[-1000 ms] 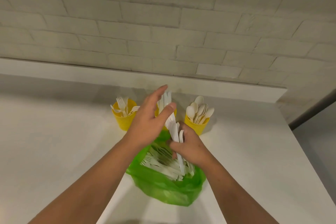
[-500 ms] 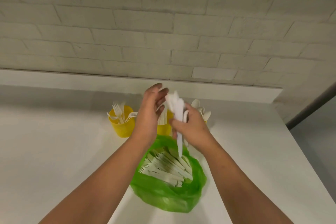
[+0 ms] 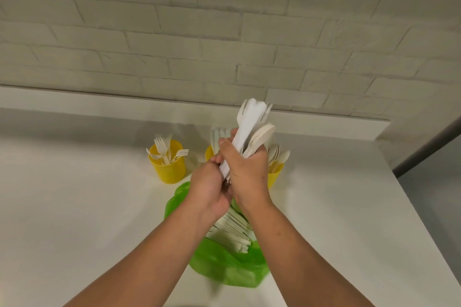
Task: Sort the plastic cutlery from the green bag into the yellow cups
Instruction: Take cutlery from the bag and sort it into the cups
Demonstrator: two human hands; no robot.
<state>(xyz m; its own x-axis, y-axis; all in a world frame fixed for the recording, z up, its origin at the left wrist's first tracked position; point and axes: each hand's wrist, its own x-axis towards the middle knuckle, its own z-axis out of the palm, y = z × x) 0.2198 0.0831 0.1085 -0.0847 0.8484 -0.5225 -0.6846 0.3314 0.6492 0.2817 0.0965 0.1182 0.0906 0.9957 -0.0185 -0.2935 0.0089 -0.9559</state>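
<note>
My right hand grips a bundle of white plastic cutlery, forks and spoons pointing up, above the green bag. My left hand holds the lower ends of the same bundle. The bag lies open on the white table with several white pieces inside. Three yellow cups stand behind it: the left cup holds forks, the middle cup is mostly hidden by my hands, the right cup holds spoons.
A white brick wall rises behind a low ledge at the table's back. The table's right edge runs diagonally, with a dark gap beyond it.
My right hand lifted the cutlery bundle higher above the bag. My left hand, open beside it before, closed on the bundle's lower end.
</note>
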